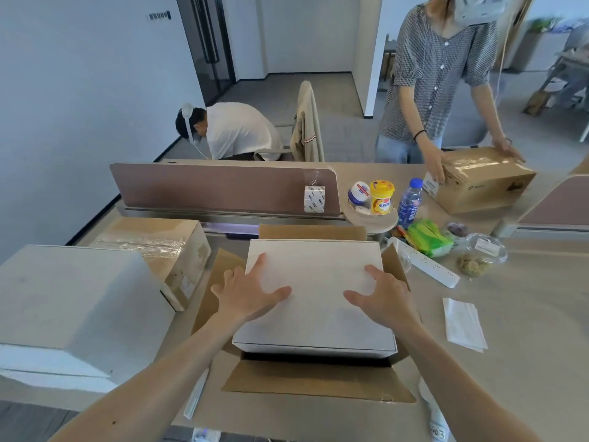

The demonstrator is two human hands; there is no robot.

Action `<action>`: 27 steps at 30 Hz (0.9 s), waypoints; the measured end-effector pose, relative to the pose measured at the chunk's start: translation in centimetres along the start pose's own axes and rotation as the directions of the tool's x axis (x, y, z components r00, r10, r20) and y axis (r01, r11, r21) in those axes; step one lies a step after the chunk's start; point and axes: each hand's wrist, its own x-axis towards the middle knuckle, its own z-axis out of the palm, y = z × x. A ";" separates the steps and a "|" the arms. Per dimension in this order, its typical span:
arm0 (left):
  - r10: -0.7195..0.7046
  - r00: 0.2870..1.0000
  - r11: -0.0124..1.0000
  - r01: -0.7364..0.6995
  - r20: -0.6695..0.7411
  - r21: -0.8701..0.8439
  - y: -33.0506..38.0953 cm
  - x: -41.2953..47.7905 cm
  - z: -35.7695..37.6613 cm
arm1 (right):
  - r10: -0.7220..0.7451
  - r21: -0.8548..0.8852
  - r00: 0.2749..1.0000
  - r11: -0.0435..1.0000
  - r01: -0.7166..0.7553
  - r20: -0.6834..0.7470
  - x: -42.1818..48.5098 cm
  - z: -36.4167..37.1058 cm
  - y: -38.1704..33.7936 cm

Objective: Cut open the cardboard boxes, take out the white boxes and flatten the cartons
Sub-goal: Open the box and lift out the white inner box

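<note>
The desk (526, 314) carries everything. On its left stands a big white box (70, 301), out of its packaging, and just behind it a taped cardboard box (165, 244) that is not yet cut. In the middle sits the open carton (318, 381) with its four flaps splayed outward. A second white box (315, 269) stands inside it, its top above the carton's rim and a dark gap showing along its near side.

The person's left hand (251, 298) and right hand (382, 301) lie flat on that lid, fingers straight and spread, grasping nothing.

The step in hand looks like the lift-out, and palms on top give no purchase for it. The fingers would do better sliding down the box's left and right sides, between box and carton wall, to clamp it low. The fit looks snug, so the carton may ride up with the box. A straight vertical pull, with a short shake if it clings, should free it.

For setting the box down, the right side is poorer ground: a power strip (424, 261) and a folded white sheet (463, 323) lie there.
</note>
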 end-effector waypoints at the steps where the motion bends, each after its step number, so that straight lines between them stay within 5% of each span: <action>1: 0.006 1.000 1.000 -0.006 -0.010 -0.014 0.0 0.1 -0.6 | -0.005 0.010 1.000 1.000 0.005 -0.007 0.0 -0.4 -0.3; 9: 0.092 0.982 0.975 -0.123 -0.166 -0.187 0.2 -0.3 -6.9 | -0.114 -0.034 0.990 0.993 0.112 -0.081 0.4 -4.8 -3.9; 27: -0.195 0.883 0.972 0.117 -0.427 -0.203 -11.0 -8.2 -23.5 | -0.514 0.006 0.850 0.856 0.518 -0.115 -2.1 -5.5 -22.3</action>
